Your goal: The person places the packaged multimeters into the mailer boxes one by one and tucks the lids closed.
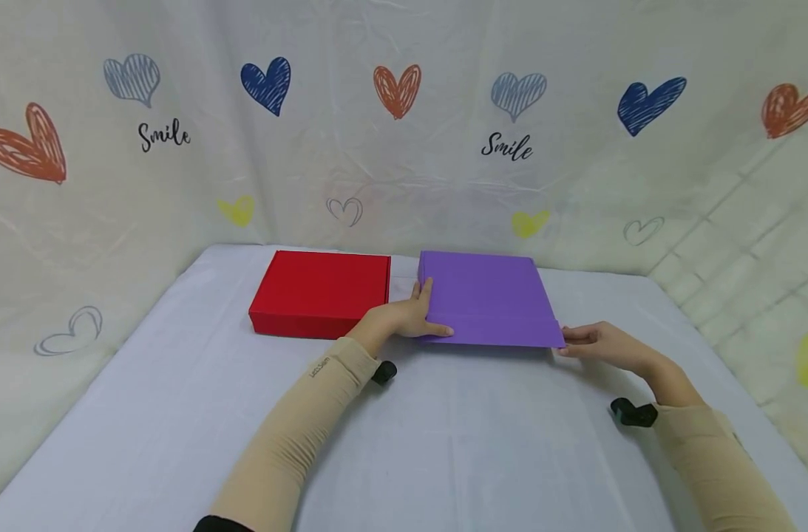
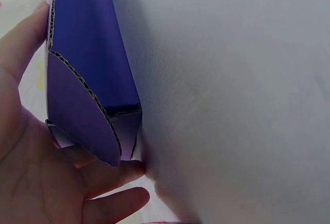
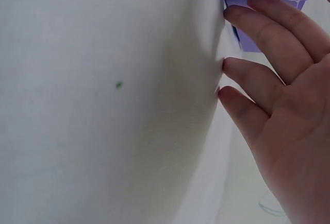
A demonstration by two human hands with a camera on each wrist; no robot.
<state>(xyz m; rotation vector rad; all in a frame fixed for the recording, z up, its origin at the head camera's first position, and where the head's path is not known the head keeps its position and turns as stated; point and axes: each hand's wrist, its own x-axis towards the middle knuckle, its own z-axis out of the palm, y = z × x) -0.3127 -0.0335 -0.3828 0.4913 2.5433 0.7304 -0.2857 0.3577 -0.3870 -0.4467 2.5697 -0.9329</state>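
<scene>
A purple cardboard box (image 1: 483,288) lies on the white-covered table, its lid lowered over it with a gap along the front. My left hand (image 1: 404,318) is at its left front corner, thumb on the lid and the other fingers spread along the side. The left wrist view shows the dark inside of the box, a rounded flap (image 2: 85,108) and the corrugated cut edges. At the right front corner, my right hand (image 1: 599,346) touches the box with loosely extended fingers (image 3: 268,33). Most of its thumb is out of frame in the right wrist view.
A closed red box (image 1: 324,288) lies just left of the purple one, near my left wrist. White cloth covers the table (image 1: 477,436). Behind it hangs a pale backdrop (image 1: 443,170) printed with hearts and the word Smile.
</scene>
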